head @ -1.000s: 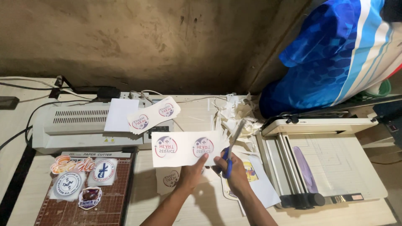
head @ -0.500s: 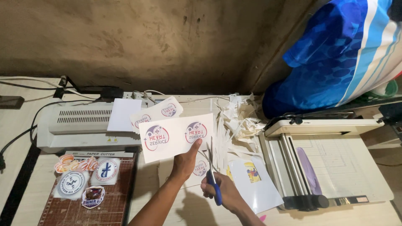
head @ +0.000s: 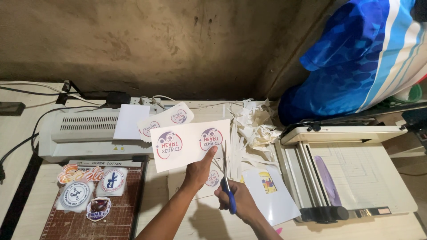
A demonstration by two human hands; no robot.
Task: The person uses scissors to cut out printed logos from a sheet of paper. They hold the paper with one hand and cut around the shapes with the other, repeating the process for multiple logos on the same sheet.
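Note:
My left hand (head: 199,170) holds up a white printed sheet (head: 189,143) bearing two round red-and-purple logos, thumb pressed on its lower right edge. My right hand (head: 239,201) grips blue-handled scissors (head: 226,174), the blades pointing up at the sheet's right edge. Both hands hover above the pale wooden table (head: 209,222).
A grey laminator (head: 75,133) with printed sheets on it lies at the back left. A brown paper cutter mat (head: 102,218) carries several cut-out stickers. Paper scraps (head: 253,129) pile behind the hands. A white trimmer (head: 351,169) sits right, a blue striped cloth (head: 364,53) above it.
The sheet tilted and shifted left, then slightly right. My right hand dropped toward me, turning the scissors from slanted right to upright, now at the sheet's right edge.

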